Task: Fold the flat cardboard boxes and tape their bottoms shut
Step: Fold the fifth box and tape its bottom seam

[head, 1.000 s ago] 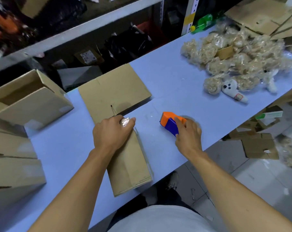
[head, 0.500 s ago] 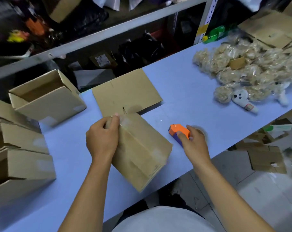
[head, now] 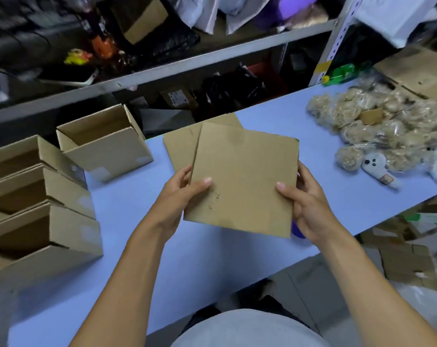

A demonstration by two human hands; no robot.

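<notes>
Head view:
- Box (head: 242, 181): cardboard, held up off the table (head: 212, 259), near the body, one broad face toward the camera. Whether its taped bottom holds cannot be told; the bottom is out of sight.
- Left hand (head: 173, 199): clamped on the box's left edge, thumb across the front face, fingers behind.
- Right hand (head: 305, 199): clamped on the right edge, thumb on the face, fingers wrapped behind.
- Flat blank (head: 180, 146): lies on the table just behind the held box, partly hidden by it.
- Finished boxes (head: 42, 196): stacked at the left, open sides toward the camera, one more (head: 104, 144) behind them.
- Bagged toys (head: 377, 131): heaped at the right, well apart from the hands.
- Purple object (head: 297, 230): a sliver shows under the box's lower right corner; identity unclear.

Risks, as judged:
- Squeezing inward from both edges may buckle the walls or collapse the box.
- Setting the box down blind may knock the purple object off the near table edge.
- Sliding it left carelessly may topple the stack.
</notes>
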